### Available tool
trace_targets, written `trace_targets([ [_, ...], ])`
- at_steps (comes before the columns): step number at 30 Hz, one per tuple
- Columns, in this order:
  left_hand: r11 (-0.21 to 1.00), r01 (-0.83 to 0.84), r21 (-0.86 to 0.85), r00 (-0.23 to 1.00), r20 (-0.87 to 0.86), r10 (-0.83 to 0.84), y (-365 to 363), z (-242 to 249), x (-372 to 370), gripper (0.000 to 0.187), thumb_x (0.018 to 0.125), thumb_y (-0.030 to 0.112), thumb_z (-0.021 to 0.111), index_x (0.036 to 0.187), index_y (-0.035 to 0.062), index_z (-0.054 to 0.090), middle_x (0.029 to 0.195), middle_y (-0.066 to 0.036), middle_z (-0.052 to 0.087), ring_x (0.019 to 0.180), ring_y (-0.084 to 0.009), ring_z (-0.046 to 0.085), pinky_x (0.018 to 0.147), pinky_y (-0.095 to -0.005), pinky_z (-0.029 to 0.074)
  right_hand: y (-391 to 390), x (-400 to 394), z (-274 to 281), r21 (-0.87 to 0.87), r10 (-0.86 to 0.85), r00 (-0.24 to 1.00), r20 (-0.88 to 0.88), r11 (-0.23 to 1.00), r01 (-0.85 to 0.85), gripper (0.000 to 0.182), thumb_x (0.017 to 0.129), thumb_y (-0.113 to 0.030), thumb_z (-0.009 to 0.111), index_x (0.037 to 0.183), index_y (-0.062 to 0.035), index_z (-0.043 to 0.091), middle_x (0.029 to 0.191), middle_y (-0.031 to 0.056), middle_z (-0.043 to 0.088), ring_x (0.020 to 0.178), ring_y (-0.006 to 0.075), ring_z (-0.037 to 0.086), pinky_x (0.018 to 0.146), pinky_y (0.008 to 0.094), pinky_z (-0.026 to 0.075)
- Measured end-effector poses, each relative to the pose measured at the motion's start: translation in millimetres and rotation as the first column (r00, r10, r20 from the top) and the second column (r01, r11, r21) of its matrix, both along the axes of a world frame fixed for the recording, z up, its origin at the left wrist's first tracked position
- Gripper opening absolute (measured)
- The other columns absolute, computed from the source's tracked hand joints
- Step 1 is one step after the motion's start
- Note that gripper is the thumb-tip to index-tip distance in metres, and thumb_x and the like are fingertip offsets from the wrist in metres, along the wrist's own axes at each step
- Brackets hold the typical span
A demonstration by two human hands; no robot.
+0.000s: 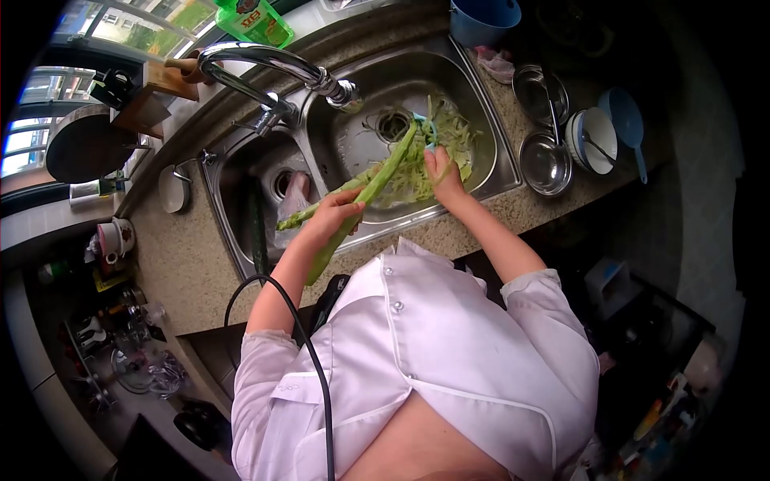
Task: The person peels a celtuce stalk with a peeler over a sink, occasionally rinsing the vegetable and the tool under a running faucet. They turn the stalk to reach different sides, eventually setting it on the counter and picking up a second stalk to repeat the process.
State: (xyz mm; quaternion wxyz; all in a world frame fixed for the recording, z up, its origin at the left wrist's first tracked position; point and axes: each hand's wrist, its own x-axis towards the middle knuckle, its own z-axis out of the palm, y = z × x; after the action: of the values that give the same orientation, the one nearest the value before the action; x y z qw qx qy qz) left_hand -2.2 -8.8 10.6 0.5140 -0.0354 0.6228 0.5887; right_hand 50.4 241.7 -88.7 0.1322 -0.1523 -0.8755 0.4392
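Observation:
My left hand (333,215) is closed around a long, pale green celtuce stem (387,170), whose far end points over the right sink basin. My right hand (445,175) grips a light-blue peeler (431,132) at the stem's far end; its blade is hard to make out. Green peelings (459,148) are heaped in the right basin (341,140) below both hands. Another green stem (294,218) lies beneath my left hand, across the divider between the basins.
A chrome faucet (309,68) arches over the sink. In the left basin are a cucumber (257,228) and a clear plastic bag (295,196). Metal bowls (545,164), white bowls (595,136) and a blue ladle-like strainer (623,112) stand at right. A black cable hangs before me.

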Motion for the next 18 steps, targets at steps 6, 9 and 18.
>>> trace_targets([
  [6, 0.998, -0.044, 0.044, 0.998, 0.053, 0.041, 5.3, -0.8, 0.8, 0.045, 0.087, 0.011, 0.051, 0.132, 0.0041, 0.045, 0.071, -0.005, 0.052, 0.059, -0.0131, 0.050, 0.053, -0.0255, 0.042, -35.0, 20.6, 18.0, -0.045, 0.255, 0.958, -0.130, 0.964, -0.263, 0.023, 0.090, -0.023, 0.051, 0.093, -0.0002, 0.047, 0.075, 0.0263, 0.056, 0.072, 0.0465, 0.053, 0.059, 0.0498, 0.041],
  [9, 0.997, -0.041, 0.063, 0.998, 0.055, 0.038, 7.3, 6.3, -2.2, 0.045, 0.087, 0.011, 0.050, 0.132, 0.0040, 0.044, 0.071, -0.006, 0.052, 0.058, -0.0138, 0.050, 0.053, -0.0254, 0.042, -35.7, 21.9, 31.8, 0.066, 0.385, 0.920, -0.078, 0.922, -0.380, 0.025, 0.089, -0.026, 0.052, 0.091, -0.0012, 0.049, 0.071, 0.0256, 0.057, 0.069, 0.0468, 0.054, 0.058, 0.0503, 0.042],
  [18, 0.994, -0.008, 0.111, 0.991, 0.135, -0.007, 5.3, 9.4, 0.7, 0.045, 0.089, 0.012, 0.047, 0.133, 0.0035, 0.042, 0.070, -0.007, 0.052, 0.056, -0.0151, 0.050, 0.054, -0.0265, 0.042, 39.2, -15.1, -23.7, 0.048, 0.045, 0.998, 0.045, 0.998, -0.047, 0.027, 0.092, -0.025, 0.049, 0.080, -0.0014, 0.044, 0.066, 0.0241, 0.051, 0.064, 0.0450, 0.051, 0.054, 0.0467, 0.038],
])
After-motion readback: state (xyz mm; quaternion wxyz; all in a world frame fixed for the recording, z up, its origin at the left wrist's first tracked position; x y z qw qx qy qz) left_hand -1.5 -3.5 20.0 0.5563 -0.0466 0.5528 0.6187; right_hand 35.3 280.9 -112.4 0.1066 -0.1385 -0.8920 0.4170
